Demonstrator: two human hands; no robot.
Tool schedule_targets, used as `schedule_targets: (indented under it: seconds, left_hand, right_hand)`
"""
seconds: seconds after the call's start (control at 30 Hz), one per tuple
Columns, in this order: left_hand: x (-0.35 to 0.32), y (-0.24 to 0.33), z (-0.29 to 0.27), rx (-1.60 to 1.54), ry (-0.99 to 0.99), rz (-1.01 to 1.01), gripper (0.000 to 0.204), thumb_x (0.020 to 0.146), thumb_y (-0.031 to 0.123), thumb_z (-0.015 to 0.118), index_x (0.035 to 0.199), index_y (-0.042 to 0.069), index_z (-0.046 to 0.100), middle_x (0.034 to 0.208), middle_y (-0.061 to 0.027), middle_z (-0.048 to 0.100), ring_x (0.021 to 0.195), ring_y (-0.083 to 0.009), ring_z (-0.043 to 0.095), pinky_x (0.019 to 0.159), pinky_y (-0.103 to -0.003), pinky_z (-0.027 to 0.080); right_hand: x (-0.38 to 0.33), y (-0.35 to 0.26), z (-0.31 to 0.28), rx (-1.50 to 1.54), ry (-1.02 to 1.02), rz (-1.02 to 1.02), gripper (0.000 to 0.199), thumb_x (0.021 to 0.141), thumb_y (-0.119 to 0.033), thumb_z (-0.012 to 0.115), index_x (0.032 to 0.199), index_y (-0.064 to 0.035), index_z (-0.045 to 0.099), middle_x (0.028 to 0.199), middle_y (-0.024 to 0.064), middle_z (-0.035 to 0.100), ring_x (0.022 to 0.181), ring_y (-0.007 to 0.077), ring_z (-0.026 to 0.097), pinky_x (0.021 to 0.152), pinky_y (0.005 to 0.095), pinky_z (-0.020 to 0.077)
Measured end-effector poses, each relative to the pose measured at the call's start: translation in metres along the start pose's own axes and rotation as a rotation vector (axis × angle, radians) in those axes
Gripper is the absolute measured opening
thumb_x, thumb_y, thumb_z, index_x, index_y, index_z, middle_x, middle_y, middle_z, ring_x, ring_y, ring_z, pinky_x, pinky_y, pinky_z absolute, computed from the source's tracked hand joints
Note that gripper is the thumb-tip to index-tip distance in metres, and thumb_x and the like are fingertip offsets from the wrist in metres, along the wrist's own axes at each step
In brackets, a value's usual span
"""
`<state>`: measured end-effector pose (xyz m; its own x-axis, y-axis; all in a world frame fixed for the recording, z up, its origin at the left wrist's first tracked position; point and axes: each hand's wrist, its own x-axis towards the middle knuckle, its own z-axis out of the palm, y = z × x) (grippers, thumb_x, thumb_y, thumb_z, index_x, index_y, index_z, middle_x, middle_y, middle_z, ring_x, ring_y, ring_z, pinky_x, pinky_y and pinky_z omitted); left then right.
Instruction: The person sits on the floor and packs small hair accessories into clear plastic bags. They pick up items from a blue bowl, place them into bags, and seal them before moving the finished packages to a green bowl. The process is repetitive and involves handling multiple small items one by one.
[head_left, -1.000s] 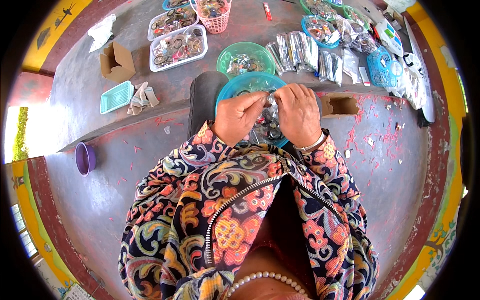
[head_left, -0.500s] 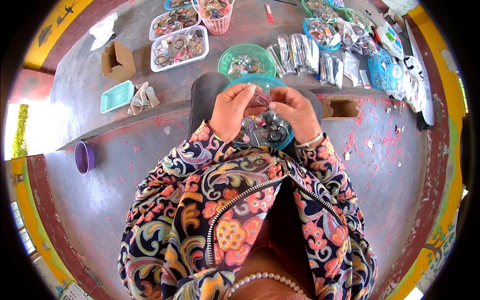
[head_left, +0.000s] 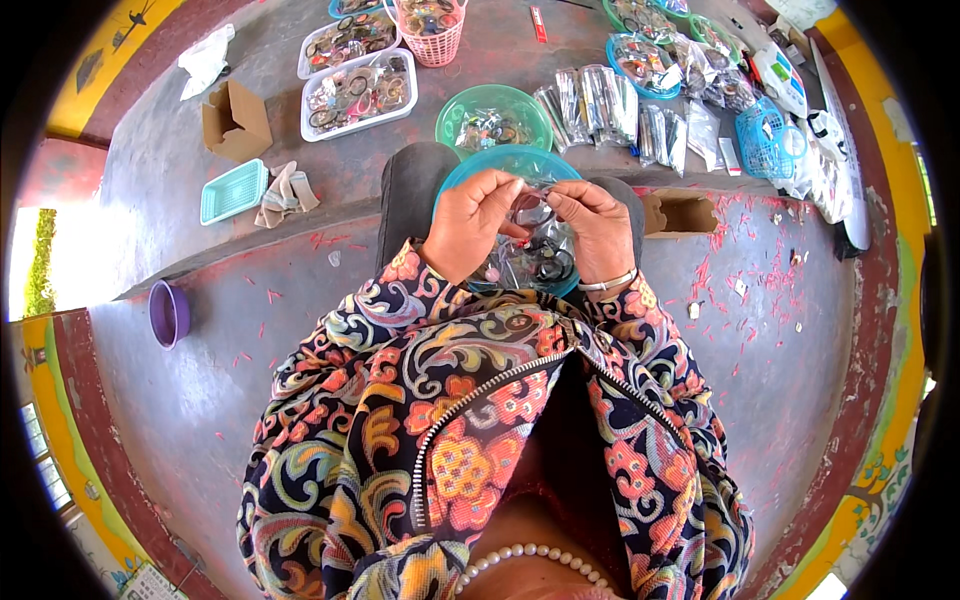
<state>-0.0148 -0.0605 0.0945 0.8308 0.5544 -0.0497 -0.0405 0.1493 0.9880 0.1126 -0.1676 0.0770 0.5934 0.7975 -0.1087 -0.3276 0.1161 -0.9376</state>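
Observation:
Above a blue plastic basin in my lap, both hands pinch the top of a small clear plastic bag. A dark reddish item shows inside it, too small to name. My left hand grips one upper corner between thumb and forefinger, its fingers curled. My right hand pinches the opposite corner, with a pale bangle at the wrist. Below them, bagged dark bands and trinkets lie in the basin, partly hidden by my hands.
Ahead on the grey ledge stand a green bowl, a white tray of bagged trinkets and stacks of flat packets. A cardboard box and turquoise tray are at left. A purple tub sits on the floor.
The bag, bunched up between my hands before, now hangs lower and more spread out. My right hand has turned and closed into a pinch at its edge.

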Motion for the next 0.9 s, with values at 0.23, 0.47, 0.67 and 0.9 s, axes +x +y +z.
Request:
schedule_targets:
  seconds: [0.23, 0.47, 0.67, 0.9]
  left_hand:
    - [0.002, 0.001, -0.003, -0.110, 0.017, 0.000, 0.022, 0.092, 0.014, 0.038, 0.094, -0.005, 0.050, 0.093, -0.0133, 0.058, 0.089, -0.0215, 0.060, 0.064, -0.030, 0.055]
    - [0.003, 0.013, -0.006, -0.100, 0.137, -0.046, 0.020, 0.091, 0.016, 0.043, 0.094, -0.003, 0.050, 0.092, -0.0126, 0.060, 0.087, -0.0187, 0.060, 0.056, -0.024, 0.051]
    - [0.002, 0.003, -0.005, -0.017, 0.027, -0.212, 0.021, 0.084, 0.018, 0.057, 0.094, 0.000, 0.056, 0.088, -0.0079, 0.062, 0.075, -0.0104, 0.059, 0.052, -0.021, 0.048]
    - [0.000, -0.001, -0.005, -0.126, -0.006, -0.228, 0.019, 0.085, 0.015, 0.054, 0.094, -0.001, 0.058, 0.084, -0.0058, 0.063, 0.074, -0.0108, 0.060, 0.052, -0.021, 0.047]
  right_hand:
    - [-0.002, -0.002, 0.000, 0.022, 0.006, 0.074, 0.009, 0.076, -0.004, 0.063, 0.083, 0.0015, 0.064, 0.071, 0.0012, 0.059, 0.063, 0.0066, 0.049, 0.058, 0.0191, 0.0394]
    - [-0.003, -0.005, -0.002, 0.062, 0.042, 0.081, 0.010, 0.076, -0.005, 0.064, 0.083, 0.0015, 0.064, 0.070, 0.0010, 0.059, 0.059, 0.0063, 0.047, 0.055, 0.0184, 0.0374]
    - [-0.003, -0.005, -0.001, 0.060, 0.029, 0.068, 0.010, 0.077, -0.005, 0.063, 0.084, 0.0016, 0.063, 0.070, 0.0013, 0.059, 0.059, 0.0066, 0.047, 0.054, 0.0188, 0.0376]
    - [-0.002, -0.006, -0.004, 0.101, 0.024, 0.143, 0.013, 0.076, -0.006, 0.064, 0.087, 0.0013, 0.064, 0.072, 0.0015, 0.060, 0.060, 0.0061, 0.047, 0.055, 0.0183, 0.0372]
